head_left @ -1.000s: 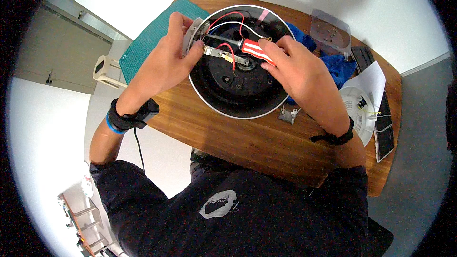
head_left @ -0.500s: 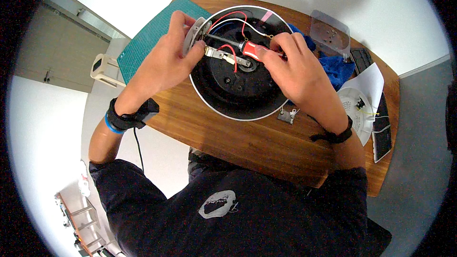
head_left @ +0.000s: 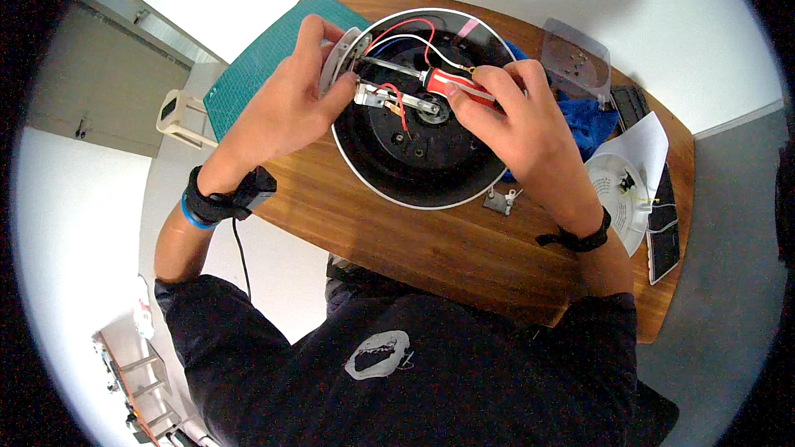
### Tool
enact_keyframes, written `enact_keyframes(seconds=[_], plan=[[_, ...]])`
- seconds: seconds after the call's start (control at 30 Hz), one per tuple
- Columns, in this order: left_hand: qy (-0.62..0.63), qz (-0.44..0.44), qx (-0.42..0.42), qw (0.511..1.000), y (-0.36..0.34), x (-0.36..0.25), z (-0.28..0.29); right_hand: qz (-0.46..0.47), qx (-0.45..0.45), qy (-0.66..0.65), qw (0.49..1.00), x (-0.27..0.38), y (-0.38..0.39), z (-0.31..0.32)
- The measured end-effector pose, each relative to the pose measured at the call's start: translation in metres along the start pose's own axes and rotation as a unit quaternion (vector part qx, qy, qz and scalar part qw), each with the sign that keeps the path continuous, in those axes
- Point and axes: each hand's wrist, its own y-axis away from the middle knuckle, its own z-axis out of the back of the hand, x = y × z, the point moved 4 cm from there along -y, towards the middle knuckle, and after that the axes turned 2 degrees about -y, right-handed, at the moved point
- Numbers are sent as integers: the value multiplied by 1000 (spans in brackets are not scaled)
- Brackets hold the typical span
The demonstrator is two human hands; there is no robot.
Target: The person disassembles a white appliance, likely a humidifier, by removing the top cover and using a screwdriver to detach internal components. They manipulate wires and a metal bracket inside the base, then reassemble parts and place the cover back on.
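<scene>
A round black appliance body point(head_left: 414, 174) with a white rim lies on the table, with red, white and blue wires inside and a metal bracket point(head_left: 377, 95) reaching to its centre. My left hand point(head_left: 294, 103) grips a pale curved fitting point(head_left: 339, 58) at the left rim, thumb near the bracket. My right hand point(head_left: 522, 124) is closed round the red-and-white handle of a screwdriver point(head_left: 439, 83), whose shaft runs left to the hardware beside that fitting; its tip is too small to make out. A small grey component point(head_left: 499, 200) with white tabs sits outside the body, below my right hand.
Wooden table point(head_left: 397, 240), green cutting mat point(head_left: 240, 74) at left, clear plastic tray point(head_left: 571, 54) with small parts, blue cloth point(head_left: 584, 124), white round cover point(head_left: 617, 211) on paper, dark flat objects point(head_left: 662, 248) at right. A cream chair-like object point(head_left: 178, 128) stands beyond the left edge.
My right fingers have shifted on the screwdriver handle, showing more of its striped grip. The wires moved slightly. My left hand keeps its hold on the fitting.
</scene>
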Motion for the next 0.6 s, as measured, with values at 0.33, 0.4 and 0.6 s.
enact_keyframes(seconds=[0.33, 0.4, 0.6], plan=[[82, 50, 28, 995, 0, 9, -1, -43, 0, -60, 997, 1, 1, 3], [102, 61, 29, 992, 1, 15, -1, -46, -4, -61, 997, 3, 1, 1], [100, 60, 23, 993, -1, 10, 0, -82, 6, -95, 992, 4, 2, 5]])
